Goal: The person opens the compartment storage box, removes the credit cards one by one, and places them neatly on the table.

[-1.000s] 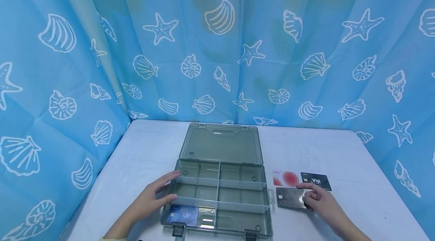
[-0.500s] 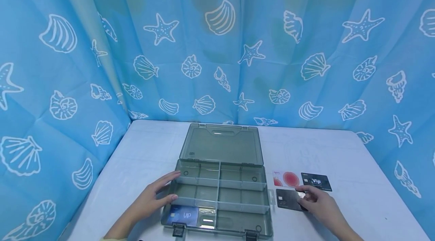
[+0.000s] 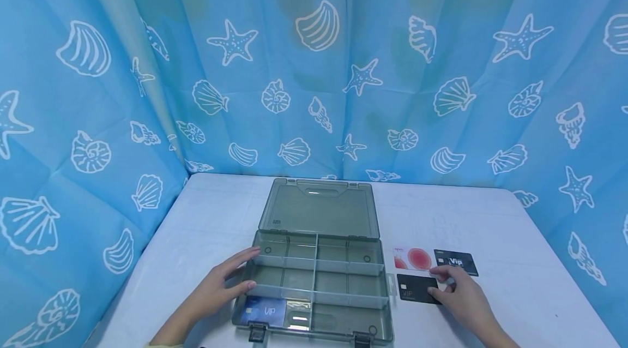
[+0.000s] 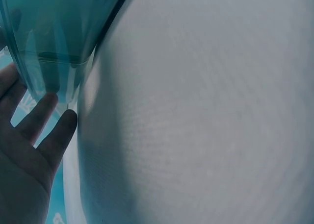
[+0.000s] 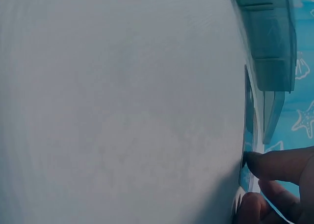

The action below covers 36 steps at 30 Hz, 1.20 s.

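My left hand [image 3: 222,284] rests against the left side of a clear grey-green compartment box [image 3: 350,300], fingers extended and spread, thumb and fingertips at its rim. In the left wrist view, straight fingers [image 4: 60,136] lie along the box wall. A blue VIP card [image 3: 269,312] lies in the front left compartment. Right of the box, my right hand [image 3: 458,293] holds a black VIP card [image 3: 416,288] at its right end, thumb over the edge and forefinger at the far corner. The right wrist view shows this card [image 5: 248,116] edge-on, close to the white tabletop.
A white card with red circles [image 3: 413,258] and another black Vip card [image 3: 456,262] lie just beyond the right hand. The box's lid [image 3: 320,206] is folded back on the white table [image 3: 196,228]. A blue shell-print curtain [image 3: 314,75] surrounds the table.
My right thumb has shifted along the black VIP card's right end, and the bright glare on the card has gone. The card has moved slightly left. My left hand stays put.
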Motion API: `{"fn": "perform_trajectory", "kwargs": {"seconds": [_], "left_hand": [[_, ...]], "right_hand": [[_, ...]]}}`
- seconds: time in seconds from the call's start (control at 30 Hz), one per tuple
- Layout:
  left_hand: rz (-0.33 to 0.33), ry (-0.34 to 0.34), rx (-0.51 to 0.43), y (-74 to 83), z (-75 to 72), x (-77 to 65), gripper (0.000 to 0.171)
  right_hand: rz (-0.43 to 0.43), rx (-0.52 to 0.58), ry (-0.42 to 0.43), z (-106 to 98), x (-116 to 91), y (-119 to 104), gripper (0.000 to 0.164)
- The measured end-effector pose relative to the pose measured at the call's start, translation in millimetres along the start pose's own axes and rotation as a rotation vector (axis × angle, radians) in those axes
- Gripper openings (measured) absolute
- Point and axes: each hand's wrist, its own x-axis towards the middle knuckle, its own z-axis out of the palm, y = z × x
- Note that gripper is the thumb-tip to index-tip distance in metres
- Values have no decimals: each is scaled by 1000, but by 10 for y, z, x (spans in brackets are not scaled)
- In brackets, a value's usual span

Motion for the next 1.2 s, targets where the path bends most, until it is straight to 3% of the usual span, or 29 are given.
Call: {"fn": "perform_trajectory", "kwargs": {"seconds": [0.4, 1.2], "left_hand": [[17, -7, -22, -9, -9, -9, 66], [-2, -13, -29, -4, -9, -3, 67]], "right_hand": [[48, 18, -3, 33, 13, -11, 46], [63, 75, -33, -35, -8, -56, 43]]}}
